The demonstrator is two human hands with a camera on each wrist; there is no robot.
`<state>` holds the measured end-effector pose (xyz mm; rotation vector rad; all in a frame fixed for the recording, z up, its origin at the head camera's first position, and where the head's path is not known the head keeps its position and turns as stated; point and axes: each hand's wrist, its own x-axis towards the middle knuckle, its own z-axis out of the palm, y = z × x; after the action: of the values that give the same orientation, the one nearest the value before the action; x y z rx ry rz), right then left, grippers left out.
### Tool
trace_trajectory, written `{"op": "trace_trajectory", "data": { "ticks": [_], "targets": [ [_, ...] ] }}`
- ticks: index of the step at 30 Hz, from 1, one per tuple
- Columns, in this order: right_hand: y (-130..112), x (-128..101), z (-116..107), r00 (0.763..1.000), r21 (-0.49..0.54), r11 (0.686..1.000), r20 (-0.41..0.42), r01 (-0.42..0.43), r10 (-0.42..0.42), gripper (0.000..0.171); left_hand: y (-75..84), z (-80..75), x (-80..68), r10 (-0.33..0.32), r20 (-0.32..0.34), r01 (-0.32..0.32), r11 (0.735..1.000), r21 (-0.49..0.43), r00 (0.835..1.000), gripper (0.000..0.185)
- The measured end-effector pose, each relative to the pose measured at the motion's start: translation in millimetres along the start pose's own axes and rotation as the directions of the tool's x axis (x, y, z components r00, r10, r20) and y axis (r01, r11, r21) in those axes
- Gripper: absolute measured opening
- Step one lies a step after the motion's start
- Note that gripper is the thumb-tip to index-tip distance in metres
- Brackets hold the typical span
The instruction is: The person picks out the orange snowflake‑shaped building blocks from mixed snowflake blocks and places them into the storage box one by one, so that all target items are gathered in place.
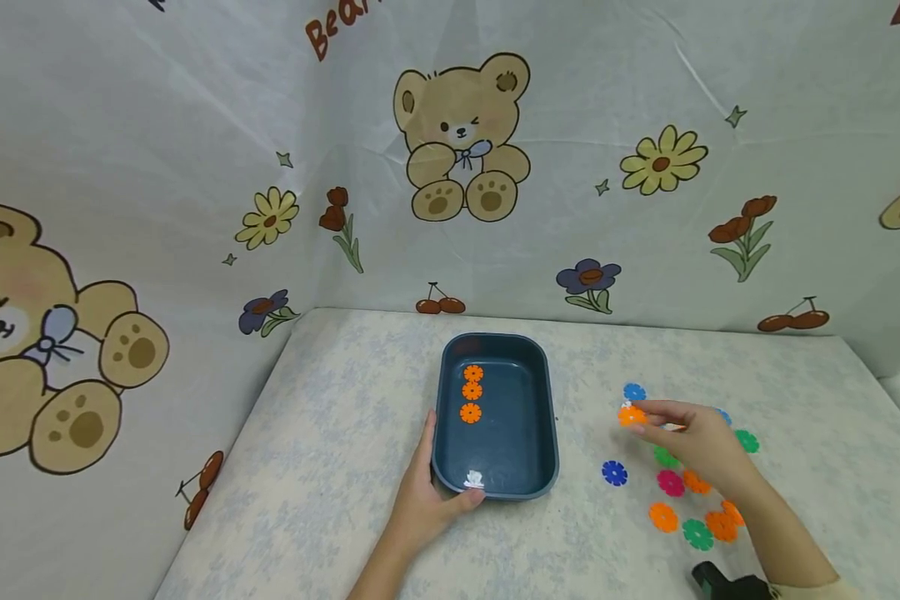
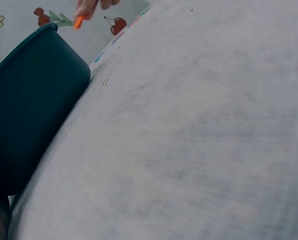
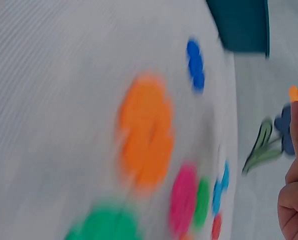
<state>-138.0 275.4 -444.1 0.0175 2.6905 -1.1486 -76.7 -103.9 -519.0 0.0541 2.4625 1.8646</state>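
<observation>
Three orange flower-shaped discs (image 1: 471,392) lay in a row along the left side of the dark blue tray (image 1: 543,417), which stood on the pale patterned table (image 1: 345,400). The left hand (image 1: 427,492) gripped the tray's near left corner, thumb hooked over the rim close to a small white piece (image 1: 473,479) inside the tray, fingers pressed to the outer wall. The right hand (image 1: 693,442) was raised just above the table to the right of the tray, and pinched an orange disc (image 1: 631,415) between thumb and fingertips; the right wrist view showed only a sliver of that disc (image 3: 295,93) above the curled fingers (image 3: 296,190). Beneath and around this hand, loose discs were scattered on the table: a blue disc (image 1: 614,472) lay nearest the tray, another blue one (image 1: 633,391) farther back, a pink disc (image 1: 671,482), green discs (image 1: 697,533) and more orange ones (image 1: 663,517). A cloth backdrop (image 1: 195,125) printed with bears and flowers enclosed the table on the left and the far side.
</observation>
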Motion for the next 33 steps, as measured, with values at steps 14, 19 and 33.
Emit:
{"op": "trace_trajectory", "data": {
  "ticks": [14,19,33],
  "targets": [
    [-106,33,85,0.967,0.18,0.96,0.097,0.217,-0.237,0.042,4.0,0.7,0.0,-0.008,0.006,0.008,1.0,0.002,1.0,0.118],
    [-125,38,113,0.936,0.092,0.948,0.155,0.304,-0.315,0.037,3.7,-0.7,0.2,-0.001,0.011,0.001,1.0,0.001,1.0,0.117],
    [-136,42,154,0.916,-0.249,0.884,0.177,0.395,-0.359,0.021,2.7,-2.6,0.6,-0.01,0.019,0.011,1.0,-0.014,1.0,0.116]
  ]
}}
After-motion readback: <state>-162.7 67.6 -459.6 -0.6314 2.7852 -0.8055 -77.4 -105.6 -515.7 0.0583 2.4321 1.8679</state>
